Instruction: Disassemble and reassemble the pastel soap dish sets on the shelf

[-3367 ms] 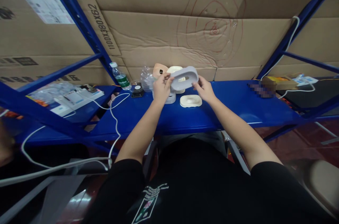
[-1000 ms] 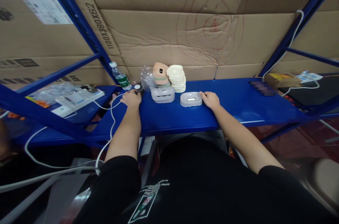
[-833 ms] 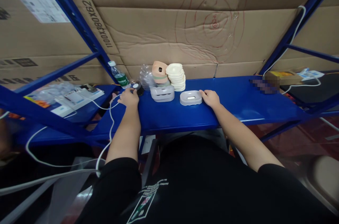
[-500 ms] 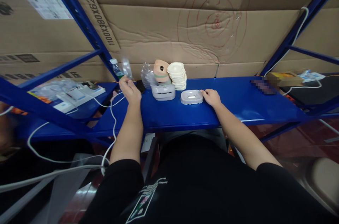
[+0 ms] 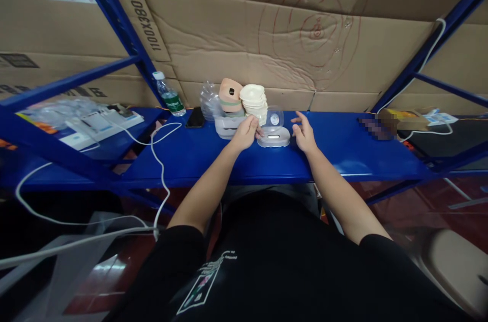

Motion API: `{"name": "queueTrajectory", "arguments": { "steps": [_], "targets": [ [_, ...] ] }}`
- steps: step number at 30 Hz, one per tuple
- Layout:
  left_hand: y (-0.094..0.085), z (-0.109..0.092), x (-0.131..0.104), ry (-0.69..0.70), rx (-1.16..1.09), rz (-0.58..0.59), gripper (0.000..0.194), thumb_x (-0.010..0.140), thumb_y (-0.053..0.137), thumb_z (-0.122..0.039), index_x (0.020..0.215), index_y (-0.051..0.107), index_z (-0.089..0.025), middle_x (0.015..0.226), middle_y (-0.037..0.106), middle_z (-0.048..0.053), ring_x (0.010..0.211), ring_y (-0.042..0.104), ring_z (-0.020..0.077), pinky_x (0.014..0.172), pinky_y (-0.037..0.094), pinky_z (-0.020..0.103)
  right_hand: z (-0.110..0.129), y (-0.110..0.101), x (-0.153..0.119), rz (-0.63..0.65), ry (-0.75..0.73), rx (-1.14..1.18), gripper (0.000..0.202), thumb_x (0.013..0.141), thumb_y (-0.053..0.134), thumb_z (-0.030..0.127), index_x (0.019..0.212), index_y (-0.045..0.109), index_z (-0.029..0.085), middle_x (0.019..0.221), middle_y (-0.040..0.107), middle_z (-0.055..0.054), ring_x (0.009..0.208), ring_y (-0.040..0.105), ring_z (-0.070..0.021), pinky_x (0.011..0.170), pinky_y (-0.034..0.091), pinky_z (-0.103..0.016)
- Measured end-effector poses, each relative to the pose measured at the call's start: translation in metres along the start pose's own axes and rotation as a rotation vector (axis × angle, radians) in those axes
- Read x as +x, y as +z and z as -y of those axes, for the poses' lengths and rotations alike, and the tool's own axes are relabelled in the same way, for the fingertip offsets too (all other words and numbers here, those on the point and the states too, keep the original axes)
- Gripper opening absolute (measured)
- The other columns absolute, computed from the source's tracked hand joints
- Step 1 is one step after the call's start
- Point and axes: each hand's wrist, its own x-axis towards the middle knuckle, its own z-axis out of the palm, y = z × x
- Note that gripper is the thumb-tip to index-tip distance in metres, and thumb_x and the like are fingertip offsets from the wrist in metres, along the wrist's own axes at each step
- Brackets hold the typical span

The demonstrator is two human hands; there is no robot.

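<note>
A clear plastic cover (image 5: 275,119) stands tilted at the back of a grey oval tray (image 5: 273,138) on the blue shelf. My left hand (image 5: 247,131) is at the left edge of the two, fingers closed; what they grip, if anything, is too small to make out. To the right of the tray, my right hand (image 5: 303,131) is open with its fingers apart, touching nothing visible. Behind my left hand are a grey piece (image 5: 225,127), a stack of cream pieces (image 5: 253,96) and stacked peach pieces (image 5: 229,92). Clear plastic covers (image 5: 210,101) lean left of them.
A water bottle (image 5: 169,94) and a black phone (image 5: 194,117) stand and lie on the shelf (image 5: 343,149) at left. White cables (image 5: 162,164) hang over its front edge. A cardboard box (image 5: 406,120) sits at right. Blue posts frame both sides.
My left hand has come from beside the bottle to the tray. The clear cover now stands over the tray's back. My right hand has let go of the tray and opened.
</note>
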Motion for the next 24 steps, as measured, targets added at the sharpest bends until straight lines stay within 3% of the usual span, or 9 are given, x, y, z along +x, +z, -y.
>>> {"name": "queueTrajectory", "arguments": {
  "steps": [2,5,8,12,16,20,24],
  "targets": [
    [0.007,-0.002,0.005,-0.052,-0.046,0.015,0.058,0.099,0.037,-0.079,0.084,0.047,-0.024,0.070,0.067,0.002,0.054,0.061,0.0144,0.056,0.050,0.030,0.002,0.003,0.000,0.048,-0.065,0.003,0.075,0.102,0.028,0.070,0.154,0.050,0.020,0.138,0.066,-0.015,0.100,0.070,-0.0259,0.091,0.056,-0.042],
    [0.012,-0.004,0.011,-0.087,-0.151,0.023,0.061,0.095,0.043,-0.083,0.080,0.048,-0.024,0.065,0.061,0.001,0.052,0.059,0.0145,0.054,0.049,0.032,0.003,0.005,0.001,0.020,-0.100,-0.016,0.072,0.103,0.027,0.070,0.140,0.063,0.019,0.133,0.068,-0.016,0.116,0.066,-0.0292,0.101,0.053,-0.044],
    [0.013,-0.007,0.017,-0.161,-0.269,0.020,0.058,0.097,0.044,-0.079,0.081,0.046,-0.024,0.063,0.057,-0.001,0.052,0.059,0.0142,0.051,0.042,0.029,0.000,0.005,0.004,-0.010,-0.048,-0.030,0.077,0.102,0.029,0.073,0.148,0.056,0.018,0.138,0.067,-0.018,0.121,0.065,-0.0306,0.105,0.051,-0.047],
    [0.017,-0.016,0.022,-0.261,-0.470,0.050,0.050,0.103,0.044,-0.069,0.081,0.042,-0.024,0.058,0.049,-0.004,0.051,0.058,0.0140,0.050,0.039,0.027,-0.003,0.003,0.006,0.089,-0.106,0.008,0.096,0.091,0.044,0.084,0.162,0.038,0.019,0.151,0.060,-0.020,0.136,0.058,-0.0359,0.113,0.045,-0.056],
    [0.020,-0.023,0.024,-0.317,-0.585,0.089,0.049,0.105,0.045,-0.064,0.078,0.040,-0.024,0.056,0.042,-0.006,0.051,0.056,0.0121,0.052,0.043,0.025,0.001,0.004,0.004,0.165,-0.178,0.067,0.116,0.078,0.052,0.094,0.162,0.038,0.016,0.150,0.060,-0.021,0.139,0.057,-0.0379,0.116,0.043,-0.054],
    [0.015,-0.016,0.025,-0.387,-0.542,0.084,0.045,0.106,0.045,-0.060,0.081,0.045,-0.023,0.058,0.047,-0.005,0.046,0.054,0.0107,0.045,0.035,0.022,0.003,0.002,0.005,0.177,-0.149,0.038,0.117,0.072,0.064,0.090,0.160,0.043,0.016,0.146,0.064,-0.020,0.135,0.061,-0.0383,0.114,0.044,-0.054],
    [0.008,0.003,0.020,-0.434,-0.247,0.029,0.039,0.107,0.045,-0.054,0.099,0.060,-0.020,0.066,0.061,-0.002,0.041,0.051,0.0100,0.043,0.031,0.024,-0.004,-0.005,0.016,0.210,-0.178,-0.053,0.105,0.076,0.071,0.079,0.157,0.048,0.018,0.139,0.070,-0.017,0.130,0.063,-0.0366,0.114,0.043,-0.053]
  ]
}}
